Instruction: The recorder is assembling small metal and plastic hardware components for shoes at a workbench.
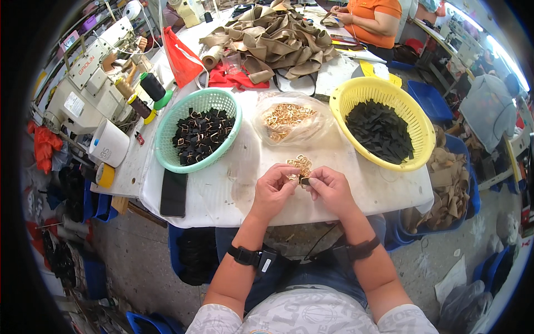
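- The left hand (273,186) and right hand (329,188) meet over the table (356,189) just in front of the person; both are pinched narrow on one small black strap (304,180) with a gold buckle, fingertips nearly touching.
- The piece sits between the two thumbs, held close and centred, likely so the strap can be fed through the buckle under direct sight.
- A small heap of loose buckles (301,163) lies just beyond the fingers, within easy reach.
- A clear bag (289,119) of more gold buckles sits further back, in the middle.
- The green basket (198,131), on the left, holds black pieces already fitted with gold; the yellow basket (382,121), on the right, holds plain black straps. Either side seems placed for one hand.
- A dark phone (174,192) lies by the left edge, clear of the hands.
- Behind: tan fabric (278,39), red cloth, a sewing machine (92,78), thread spools, and another person in orange. Nothing blocks the hands.
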A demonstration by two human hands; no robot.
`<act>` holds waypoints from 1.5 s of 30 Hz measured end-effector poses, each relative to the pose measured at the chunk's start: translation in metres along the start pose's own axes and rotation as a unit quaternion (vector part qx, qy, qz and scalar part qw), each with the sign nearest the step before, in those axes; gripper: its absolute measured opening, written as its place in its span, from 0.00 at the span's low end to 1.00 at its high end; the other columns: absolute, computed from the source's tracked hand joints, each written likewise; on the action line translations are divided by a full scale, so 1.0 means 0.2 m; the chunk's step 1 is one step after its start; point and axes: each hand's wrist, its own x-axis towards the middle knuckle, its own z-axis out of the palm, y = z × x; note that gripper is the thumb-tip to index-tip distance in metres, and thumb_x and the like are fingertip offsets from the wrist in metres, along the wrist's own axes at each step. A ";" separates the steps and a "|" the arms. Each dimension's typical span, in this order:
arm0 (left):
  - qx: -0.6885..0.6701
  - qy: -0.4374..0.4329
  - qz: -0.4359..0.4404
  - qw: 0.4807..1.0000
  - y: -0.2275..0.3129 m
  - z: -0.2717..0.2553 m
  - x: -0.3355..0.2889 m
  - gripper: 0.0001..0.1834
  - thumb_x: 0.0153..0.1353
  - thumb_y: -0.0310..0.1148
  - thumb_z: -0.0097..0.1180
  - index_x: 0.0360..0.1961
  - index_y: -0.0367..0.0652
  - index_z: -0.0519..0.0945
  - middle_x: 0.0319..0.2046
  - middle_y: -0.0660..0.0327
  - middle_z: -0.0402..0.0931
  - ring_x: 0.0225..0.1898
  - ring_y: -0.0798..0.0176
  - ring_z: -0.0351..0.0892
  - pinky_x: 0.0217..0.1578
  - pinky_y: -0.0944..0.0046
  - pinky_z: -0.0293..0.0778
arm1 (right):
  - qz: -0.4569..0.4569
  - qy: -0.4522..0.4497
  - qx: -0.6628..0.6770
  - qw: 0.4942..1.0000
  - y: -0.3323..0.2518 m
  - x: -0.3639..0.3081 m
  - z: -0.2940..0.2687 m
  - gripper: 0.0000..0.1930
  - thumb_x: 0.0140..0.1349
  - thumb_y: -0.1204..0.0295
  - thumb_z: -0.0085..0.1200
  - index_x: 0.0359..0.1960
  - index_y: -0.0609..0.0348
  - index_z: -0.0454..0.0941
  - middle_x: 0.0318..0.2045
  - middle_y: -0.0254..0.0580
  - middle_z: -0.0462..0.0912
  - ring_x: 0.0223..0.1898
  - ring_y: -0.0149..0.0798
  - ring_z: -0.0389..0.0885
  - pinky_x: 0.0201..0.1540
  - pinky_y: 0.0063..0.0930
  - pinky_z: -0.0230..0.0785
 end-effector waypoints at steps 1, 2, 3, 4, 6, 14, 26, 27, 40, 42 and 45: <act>0.003 -0.012 0.000 1.000 0.01 0.00 0.00 0.11 0.58 0.18 0.54 0.42 0.33 0.81 0.38 0.61 0.78 0.32 0.75 0.75 0.30 0.75 0.72 | 0.006 -0.009 0.011 1.000 0.00 0.00 0.00 0.04 0.65 0.78 0.48 0.37 0.65 0.75 0.26 0.37 0.79 0.23 0.24 0.73 0.27 0.17 0.67; 0.007 -0.024 0.000 1.000 0.01 0.00 0.00 0.12 0.58 0.17 0.54 0.43 0.33 0.81 0.39 0.61 0.78 0.32 0.75 0.74 0.30 0.75 0.72 | 0.006 -0.012 0.012 1.000 0.00 0.00 0.00 0.04 0.65 0.78 0.48 0.37 0.65 0.75 0.26 0.37 0.79 0.23 0.24 0.73 0.27 0.17 0.67; 0.007 -0.025 -0.006 1.000 0.01 -0.01 0.00 0.12 0.58 0.17 0.54 0.43 0.33 0.81 0.39 0.61 0.78 0.31 0.74 0.74 0.30 0.75 0.72 | 0.005 -0.016 0.013 1.000 -0.01 0.00 0.00 0.04 0.65 0.78 0.48 0.37 0.65 0.75 0.26 0.37 0.79 0.22 0.24 0.73 0.27 0.17 0.67; 0.008 -0.027 -0.011 1.000 0.00 -0.01 0.00 0.12 0.58 0.18 0.55 0.44 0.33 0.82 0.38 0.61 0.78 0.31 0.74 0.74 0.30 0.75 0.72 | 0.005 -0.019 0.015 1.000 -0.01 0.00 0.00 0.04 0.65 0.78 0.48 0.36 0.65 0.75 0.26 0.37 0.79 0.22 0.24 0.73 0.27 0.17 0.67; -0.002 -0.030 -0.019 0.999 -0.01 -0.01 0.00 0.12 0.58 0.19 0.56 0.43 0.34 0.82 0.38 0.61 0.79 0.30 0.75 0.74 0.29 0.75 0.72 | 0.008 -0.027 0.025 0.999 -0.01 0.00 -0.01 0.04 0.65 0.78 0.49 0.36 0.65 0.75 0.26 0.37 0.79 0.22 0.24 0.73 0.26 0.17 0.67; -0.020 -0.041 -0.036 0.998 0.00 -0.03 -0.01 0.10 0.58 0.22 0.59 0.42 0.34 0.83 0.33 0.65 0.81 0.29 0.77 0.74 0.28 0.76 0.71 | 0.015 -0.035 0.032 0.999 -0.02 0.00 -0.02 0.04 0.65 0.77 0.50 0.36 0.65 0.75 0.25 0.37 0.79 0.22 0.24 0.73 0.26 0.17 0.67; -0.041 -0.047 -0.069 0.996 -0.01 -0.03 -0.01 0.10 0.57 0.19 0.59 0.41 0.33 0.81 0.33 0.63 0.81 0.32 0.76 0.77 0.32 0.76 0.73 | 0.017 -0.032 -0.003 0.999 -0.02 0.00 -0.01 0.03 0.63 0.77 0.52 0.35 0.65 0.76 0.24 0.37 0.80 0.21 0.23 0.72 0.25 0.15 0.65; -0.044 -0.057 -0.072 0.995 -0.01 -0.03 -0.01 0.10 0.57 0.20 0.59 0.41 0.32 0.81 0.34 0.63 0.81 0.32 0.76 0.77 0.33 0.76 0.73 | 0.020 -0.037 0.000 0.999 -0.02 0.00 -0.01 0.03 0.63 0.77 0.52 0.34 0.65 0.76 0.24 0.37 0.80 0.21 0.23 0.72 0.25 0.15 0.65; 0.020 -0.162 -0.088 0.983 -0.02 -0.09 -0.02 0.05 0.61 0.22 0.56 0.38 0.33 0.78 0.32 0.66 0.78 0.32 0.76 0.74 0.35 0.75 0.71 | 0.014 -0.069 -0.010 0.997 -0.04 0.00 -0.02 0.03 0.62 0.79 0.53 0.35 0.66 0.77 0.25 0.37 0.80 0.22 0.22 0.72 0.25 0.15 0.65; 0.035 -0.153 -0.087 0.984 -0.02 -0.08 -0.02 0.04 0.61 0.22 0.55 0.37 0.34 0.78 0.32 0.66 0.77 0.33 0.76 0.73 0.35 0.76 0.70 | 0.019 -0.046 0.002 0.999 -0.05 0.00 0.00 0.03 0.62 0.79 0.53 0.35 0.65 0.77 0.25 0.36 0.80 0.22 0.22 0.73 0.25 0.15 0.66; 0.023 -0.123 -0.079 0.989 0.00 -0.06 -0.03 0.04 0.61 0.21 0.54 0.37 0.34 0.77 0.31 0.67 0.76 0.33 0.77 0.72 0.35 0.76 0.69 | 0.001 -0.018 0.023 1.000 -0.05 -0.01 0.02 0.03 0.62 0.79 0.53 0.36 0.65 0.77 0.25 0.35 0.79 0.23 0.22 0.73 0.26 0.16 0.67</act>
